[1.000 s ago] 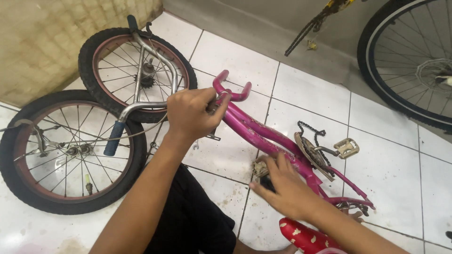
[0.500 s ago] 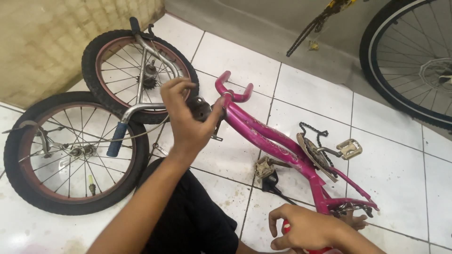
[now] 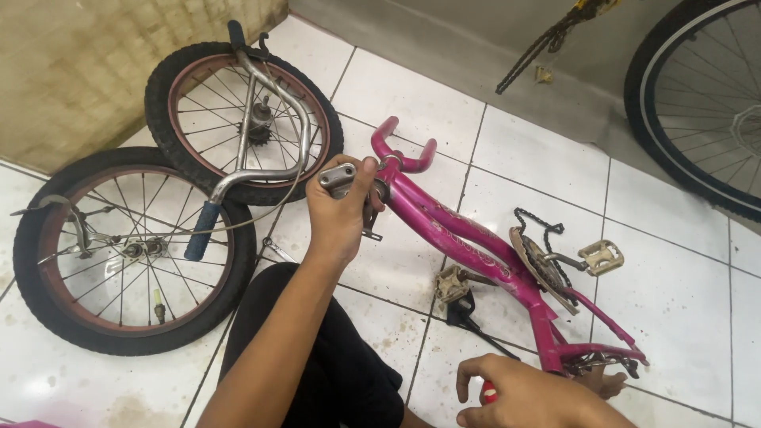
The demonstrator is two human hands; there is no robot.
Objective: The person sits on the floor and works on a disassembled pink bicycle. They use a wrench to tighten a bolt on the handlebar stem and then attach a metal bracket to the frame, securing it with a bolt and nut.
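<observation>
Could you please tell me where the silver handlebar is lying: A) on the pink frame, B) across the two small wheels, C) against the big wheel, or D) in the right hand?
B: the silver handlebar lies across the two small wheels, away from the pink frame.

This looks like a bicycle repair spot on a white tiled floor (image 3: 412,103): a stripped pink bicycle frame (image 3: 468,238) lies beside two loose small wheels (image 3: 127,254), detached handlebars (image 3: 261,119), and a larger bicycle wheel (image 3: 697,103) nearby.

Two small wheels (image 3: 135,250) (image 3: 244,119) lie at nine and eleven o'clock on the white tiled floor (image 3: 674,301); a large wheel (image 3: 697,103) stands at two o'clock.
</observation>
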